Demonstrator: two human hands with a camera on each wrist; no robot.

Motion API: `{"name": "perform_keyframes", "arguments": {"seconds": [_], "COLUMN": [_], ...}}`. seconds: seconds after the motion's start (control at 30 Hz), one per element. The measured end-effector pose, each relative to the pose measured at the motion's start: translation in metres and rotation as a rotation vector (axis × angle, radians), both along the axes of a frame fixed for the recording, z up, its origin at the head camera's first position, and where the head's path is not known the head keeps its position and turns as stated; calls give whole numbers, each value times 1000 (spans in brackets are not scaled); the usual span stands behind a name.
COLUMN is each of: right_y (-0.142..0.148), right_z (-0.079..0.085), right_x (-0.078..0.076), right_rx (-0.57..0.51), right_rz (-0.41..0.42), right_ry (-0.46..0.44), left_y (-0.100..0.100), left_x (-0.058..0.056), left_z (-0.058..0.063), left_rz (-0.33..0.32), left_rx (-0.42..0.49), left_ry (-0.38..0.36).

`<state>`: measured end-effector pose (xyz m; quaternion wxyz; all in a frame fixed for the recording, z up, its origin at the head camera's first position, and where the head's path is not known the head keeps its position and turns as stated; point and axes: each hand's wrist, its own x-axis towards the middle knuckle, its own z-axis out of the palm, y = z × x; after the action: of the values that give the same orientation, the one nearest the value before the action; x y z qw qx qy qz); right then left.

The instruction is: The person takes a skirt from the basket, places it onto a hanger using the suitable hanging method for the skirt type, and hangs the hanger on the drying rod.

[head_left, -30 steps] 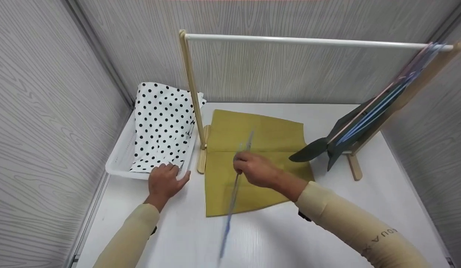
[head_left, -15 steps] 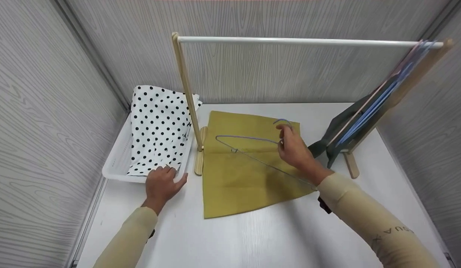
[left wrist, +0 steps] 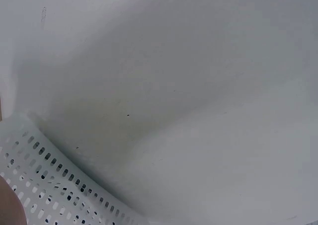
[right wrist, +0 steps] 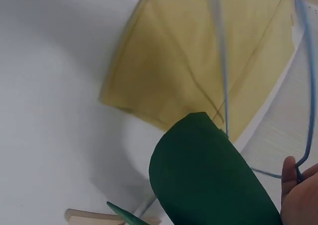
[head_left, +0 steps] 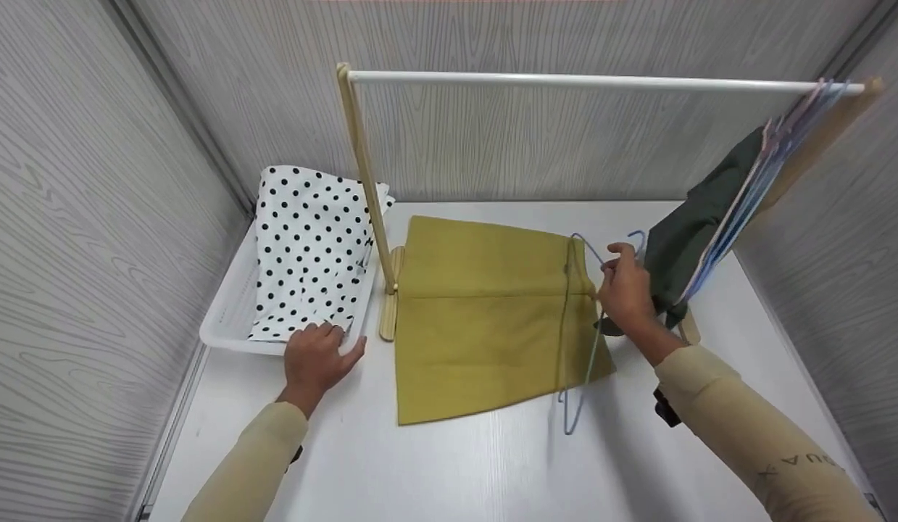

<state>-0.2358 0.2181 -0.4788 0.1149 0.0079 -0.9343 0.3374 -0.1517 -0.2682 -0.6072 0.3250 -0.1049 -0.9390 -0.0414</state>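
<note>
My right hand (head_left: 626, 290) holds a blue wire clothes hanger (head_left: 592, 362) near its hook. The hanger hangs over the right side of a mustard-yellow cloth (head_left: 485, 362) spread on the table. In the right wrist view, the fingers (right wrist: 289, 173) are at the bend of the blue wire. My left hand (head_left: 317, 362) rests at the front rim of a white basket (head_left: 227, 322), thumb out to the side. A white polka-dot cloth (head_left: 311, 246) lies in the basket. The left wrist view shows the perforated basket wall (left wrist: 64, 185), with most of the hand out of frame.
Behind the cloth stands a wooden-legged rack with a white rod (head_left: 579, 78). Several blue and pink hangers (head_left: 746, 196) cluster at its right end, beside a dark green cloth (head_left: 684, 243). The green cloth (right wrist: 203, 170) looms close in the right wrist view. Grey panels enclose the table.
My right hand has carried the hanger rightward from the middle of the yellow cloth, turning it on the way. The green cloth and rack hangers have shifted. My left hand stays put.
</note>
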Motion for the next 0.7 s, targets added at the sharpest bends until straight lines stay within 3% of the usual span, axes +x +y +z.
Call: {"name": "perform_keyframes", "arguments": {"seconds": [0.17, 0.37, 0.53, 0.7], "right_y": [16, 31, 45, 53], "right_z": [-5, -16, -29, -44], "right_x": [3, 6, 8, 11], "right_rx": [37, 65, 127, 218], "right_rz": [7, 27, 30, 84], "right_ry": [49, 2, 45, 94], "left_y": [-1, -1, -1, -1], "left_x": [-1, -1, -3, -3], "left_z": [-2, -5, -6, -5], "left_rz": [-5, -6, -11, -9], "left_rx": [5, -7, -11, -5], "left_ry": [0, 3, 14, 25]}}
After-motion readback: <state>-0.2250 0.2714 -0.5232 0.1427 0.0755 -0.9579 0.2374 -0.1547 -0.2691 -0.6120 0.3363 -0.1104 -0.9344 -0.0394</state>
